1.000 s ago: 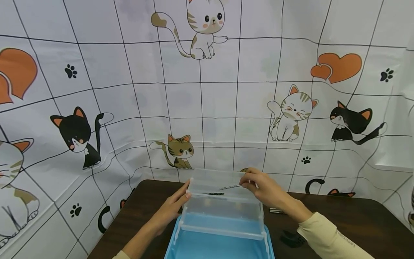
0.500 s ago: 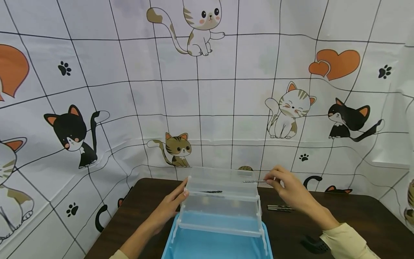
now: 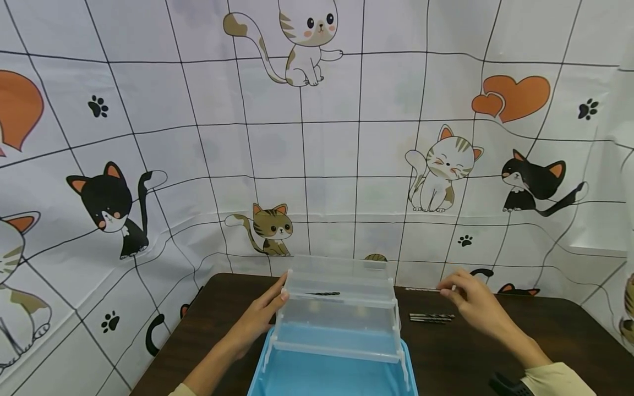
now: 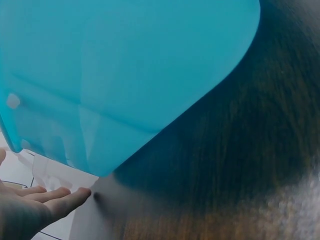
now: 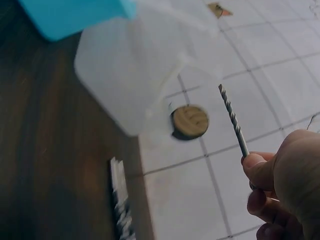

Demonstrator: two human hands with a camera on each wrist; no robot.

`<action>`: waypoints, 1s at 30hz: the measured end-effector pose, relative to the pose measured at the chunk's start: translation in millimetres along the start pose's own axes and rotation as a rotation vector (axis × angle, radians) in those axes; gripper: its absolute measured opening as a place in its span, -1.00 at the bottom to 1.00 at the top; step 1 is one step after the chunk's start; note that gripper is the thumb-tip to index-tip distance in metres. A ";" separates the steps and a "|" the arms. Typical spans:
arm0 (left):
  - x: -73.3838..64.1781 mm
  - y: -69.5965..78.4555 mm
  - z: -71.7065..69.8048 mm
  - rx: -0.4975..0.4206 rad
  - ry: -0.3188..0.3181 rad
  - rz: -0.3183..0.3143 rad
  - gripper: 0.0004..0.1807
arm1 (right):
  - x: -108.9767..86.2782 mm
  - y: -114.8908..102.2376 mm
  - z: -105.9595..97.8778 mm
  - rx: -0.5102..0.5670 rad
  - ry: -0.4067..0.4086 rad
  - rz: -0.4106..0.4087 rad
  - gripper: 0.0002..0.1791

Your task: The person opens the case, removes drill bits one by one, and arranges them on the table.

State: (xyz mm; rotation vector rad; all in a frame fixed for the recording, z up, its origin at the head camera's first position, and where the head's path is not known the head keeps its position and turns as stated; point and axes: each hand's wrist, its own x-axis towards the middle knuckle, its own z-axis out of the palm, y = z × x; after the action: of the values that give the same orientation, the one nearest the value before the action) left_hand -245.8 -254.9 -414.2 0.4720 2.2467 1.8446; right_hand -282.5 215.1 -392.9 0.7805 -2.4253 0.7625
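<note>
My right hand (image 3: 477, 308) pinches a thin twist drill bit (image 5: 232, 117) between thumb and fingers, to the right of the box and above the table. Just below it, several drill bits (image 3: 431, 318) lie side by side on the tabletop. Another dark drill bit (image 3: 325, 293) lies in the raised clear plastic tray (image 3: 342, 313) of a blue box (image 3: 332, 377). At the tray's left edge my left hand (image 3: 257, 313) rests with its fingers fairly straight. In the left wrist view those fingers (image 4: 65, 202) show beside the blue box wall.
Beneath everything is a dark wooden table (image 3: 208, 319). A white sheet (image 3: 327, 154) printed with cats and grid lines hangs right behind its back edge. Near the right sleeve sits a black object (image 3: 510, 385), partly cut off by the frame.
My right hand has carried the drill bit rightward from over the clear tray, then lower toward the table beside the box. The left hand keeps its place at the tray's edge.
</note>
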 end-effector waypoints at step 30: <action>10.4 -21.3 -4.2 0.001 0.016 0.007 -0.44 | -53.9 47.7 43.4 0.030 -0.181 0.214 -0.89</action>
State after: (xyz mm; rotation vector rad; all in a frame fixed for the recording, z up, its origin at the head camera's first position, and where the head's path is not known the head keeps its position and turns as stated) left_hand -259.5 -258.6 -433.6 0.4671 2.2593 1.8573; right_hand -285.4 240.4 -473.0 0.6316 -2.6977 0.8424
